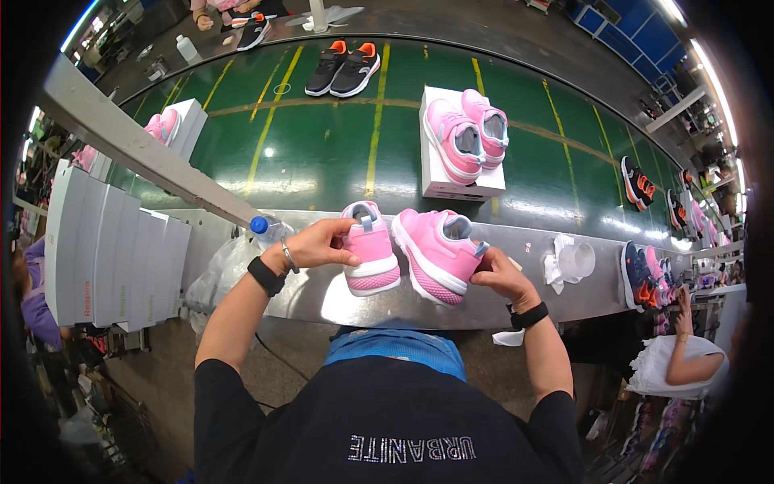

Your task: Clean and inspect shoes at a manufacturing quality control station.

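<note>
Two pink sneakers with white soles are held side by side over the metal ledge, heels toward me. My left hand [321, 245] grips the left sneaker [370, 252] at its heel, thumb along the side. The right sneaker [435, 252] is pinched near its heel by my right hand [501, 277], with the grey heel tab showing above the fingers. Both toes point away from me. Ahead on the green conveyor belt [322, 153], another pink pair [461, 133] rests on a white shoebox [459, 190].
Stacked white shoeboxes [97, 250] stand at left, beside a slanted metal post [153, 153]. A blue-capped bottle [266, 228] and plastic bag are left of my hand. Black-orange shoes [343, 69] sit on the belt. A tape roll [576, 261] lies right. A co-worker [681, 363] sits at right.
</note>
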